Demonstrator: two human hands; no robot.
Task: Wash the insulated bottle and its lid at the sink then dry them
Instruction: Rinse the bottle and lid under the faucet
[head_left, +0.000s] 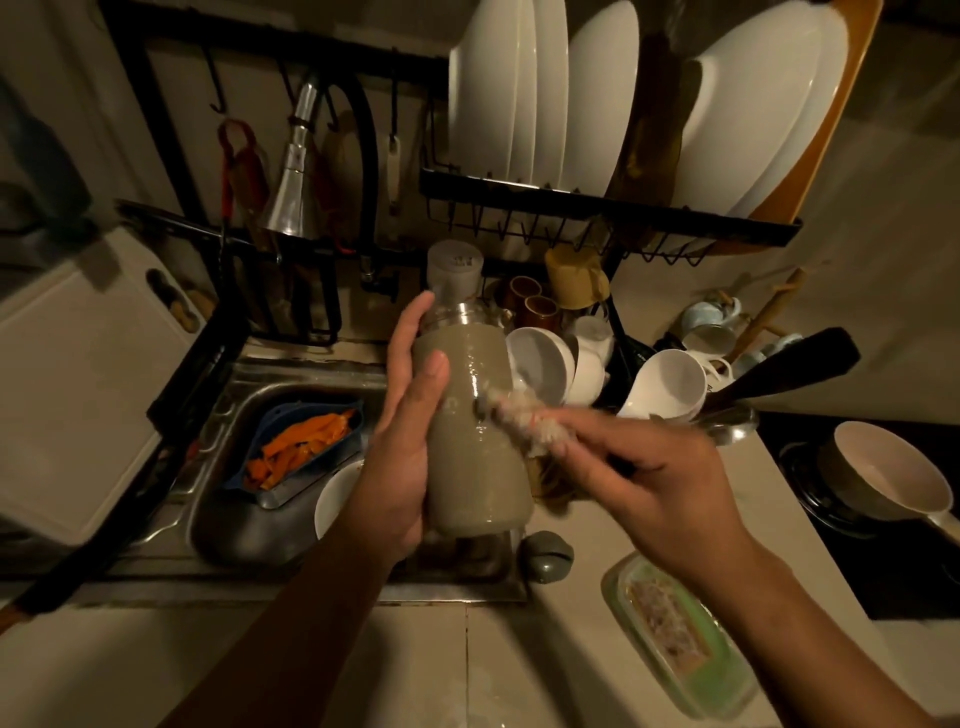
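While wet, bottle (478, 473) grey-green w/ steel neck

The bottle (478, 467) is a matte grey-green cylinder with a bare steel band at its neck. Its wall is wet and glossy with streaks of suds. It stands nearly upright, neck pointing away from the person, in the left hand (400, 452), palm against its left side and thumb across the front. A blurred, soapy brush (524, 415), held by the right hand (649, 478), touches the bottle's right side at mid-height. The lid (548, 553), rounded and the same grey-green, lies apart, just beside the bottle's base, below and between both hands.
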